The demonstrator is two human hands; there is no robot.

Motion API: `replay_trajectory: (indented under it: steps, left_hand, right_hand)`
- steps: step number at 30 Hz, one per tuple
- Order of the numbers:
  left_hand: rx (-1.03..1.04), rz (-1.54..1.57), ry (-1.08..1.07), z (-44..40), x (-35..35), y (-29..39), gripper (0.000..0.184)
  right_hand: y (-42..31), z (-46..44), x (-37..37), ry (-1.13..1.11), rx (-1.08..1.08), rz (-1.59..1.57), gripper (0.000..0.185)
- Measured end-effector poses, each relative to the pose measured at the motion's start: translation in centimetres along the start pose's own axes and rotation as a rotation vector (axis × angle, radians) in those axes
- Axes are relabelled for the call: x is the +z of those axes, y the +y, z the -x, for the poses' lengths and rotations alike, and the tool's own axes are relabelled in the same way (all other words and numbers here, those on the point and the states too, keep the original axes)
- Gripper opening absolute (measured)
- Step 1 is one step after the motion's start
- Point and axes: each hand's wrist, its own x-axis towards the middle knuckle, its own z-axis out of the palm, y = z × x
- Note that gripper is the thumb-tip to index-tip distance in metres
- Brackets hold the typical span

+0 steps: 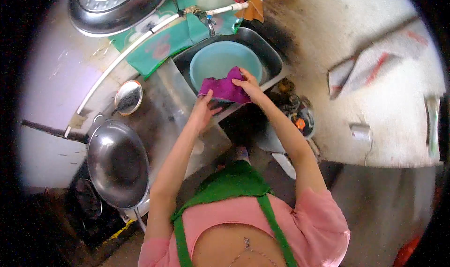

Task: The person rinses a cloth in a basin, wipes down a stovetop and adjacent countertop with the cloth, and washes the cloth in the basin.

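Note:
A purple cloth (226, 88) is stretched between my two hands, over the near rim of a light blue basin (202, 61). My left hand (204, 111) grips the cloth's left end near the thumb, with its other fingers partly spread below. At the right end, my right hand (249, 85) pinches the cloth between thumb and fingers. The basin sits inside a metal sink (273, 56) and appears to hold water. Above its far side is a tap (210, 27).
Left of the sink runs a counter (180, 136) with a small orange-rimmed bowl (128, 98). A large wok (118, 164) stands on the left. A big metal lid (119, 9) hangs on the wall by a white pipe (131, 58). A cluttered bin (305, 122) stands right of the sink.

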Motion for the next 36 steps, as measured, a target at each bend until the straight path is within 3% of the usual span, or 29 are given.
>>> replay_trajectory:
  steps: [2,3,5,8,9,10,12,14,15,16,17,20,21,22,24,25,26,28,29,31,33,35,36]
  left_hand:
    - [-0.410,0.220,0.136,-4.1,-0.9,-2.3,0.062]
    - [-0.367,0.280,0.111,-6.2,-2.2,-3.9,0.066]
    - [-0.365,0.400,0.125,-9.3,-3.5,-6.3,0.068]
    - [-0.345,0.602,0.202,-13.3,-4.3,-9.6,0.071]
    - [-0.362,0.586,0.281,-14.3,-3.9,-10.0,0.072]
    - [-0.377,0.574,0.352,-15.2,-3.4,-10.2,0.072]
    - [-0.365,0.513,0.399,-17.5,-3.2,-9.9,0.067]
    - [-0.348,0.372,0.392,-18.7,-3.2,-10.4,0.063]
    - [-0.348,0.385,0.411,-19.8,-3.5,-10.9,0.063]
    - [-0.286,0.616,0.371,-21.3,-4.2,-11.3,0.059]
    - [-0.215,0.847,0.319,-22.4,-4.6,-11.5,0.058]
    - [-0.191,0.726,0.309,-22.7,-3.6,-8.7,0.050]
    - [-0.179,0.817,0.233,-22.0,-2.0,-7.2,0.044]
    - [-0.173,0.824,0.241,-22.1,-2.0,-8.6,0.044]
    - [-0.141,0.797,0.504,-22.7,-2.6,-11.5,0.037]
    - [-0.111,0.791,0.483,-23.2,-2.0,-11.8,0.034]
    - [-0.104,0.792,0.497,-22.7,-2.1,-11.8,0.034]
    - [-0.178,0.454,0.547,-21.4,-1.2,-11.8,0.033]
    - [-0.170,0.461,0.559,-21.1,-1.1,-11.5,0.033]
    - [-0.240,0.482,0.588,-21.0,-1.2,-10.5,0.031]
    - [-0.251,0.509,0.621,-21.0,-1.1,-9.1,0.031]
    - [-0.144,0.783,0.357,-21.3,-1.3,-7.1,0.032]
    - [-0.099,0.784,0.382,-21.9,-2.6,-8.6,0.032]
  right_hand:
    - [1.9,-5.1,-4.0,0.033,-0.118,0.814,0.060]
    - [4.2,-8.3,-4.4,0.005,-0.116,0.805,0.060]
    - [7.6,-13.1,-5.4,-0.063,-0.128,1.157,0.063]
    - [11.3,-15.6,-2.8,-0.196,-0.030,1.238,0.061]
    - [13.2,-15.7,-2.1,-0.153,-0.169,1.339,0.060]
    - [13.3,-15.9,-1.8,-0.189,-0.166,1.342,0.060]
    - [13.4,-17.3,-1.3,-0.408,-0.374,1.394,0.057]
    - [14.2,-18.3,-1.6,-0.484,-0.493,1.253,0.050]
    - [14.2,-18.4,-0.9,-0.479,-0.356,1.103,0.039]
    - [13.7,-18.3,0.2,-0.466,-0.224,0.951,0.029]
    - [12.7,-17.5,1.0,-0.361,-0.327,0.762,0.018]
    - [9.2,-14.9,1.8,-0.325,-0.429,0.862,0.013]
    - [7.1,-14.8,2.8,-0.252,-0.652,0.820,0.011]
    - [7.2,-15.4,3.0,-0.225,-0.720,0.782,0.012]
    - [14.0,-18.6,2.4,-0.331,-0.329,0.721,0.018]
    - [16.7,-20.3,1.5,-0.365,-0.143,0.723,0.022]
    - [17.0,-21.3,1.4,-0.379,-0.141,0.717,0.022]
    - [16.7,-23.6,1.5,-0.197,-0.113,1.175,0.017]
    - [16.6,-23.5,1.1,-0.212,-0.119,1.175,0.017]
    - [15.6,-22.3,1.1,-0.114,0.014,0.814,0.013]
    - [14.0,-18.6,2.2,-0.168,-0.098,0.693,0.014]
    - [13.3,-16.0,2.9,-0.248,-0.214,0.550,0.017]
    - [13.2,-15.6,3.2,-0.201,-0.201,0.383,0.016]
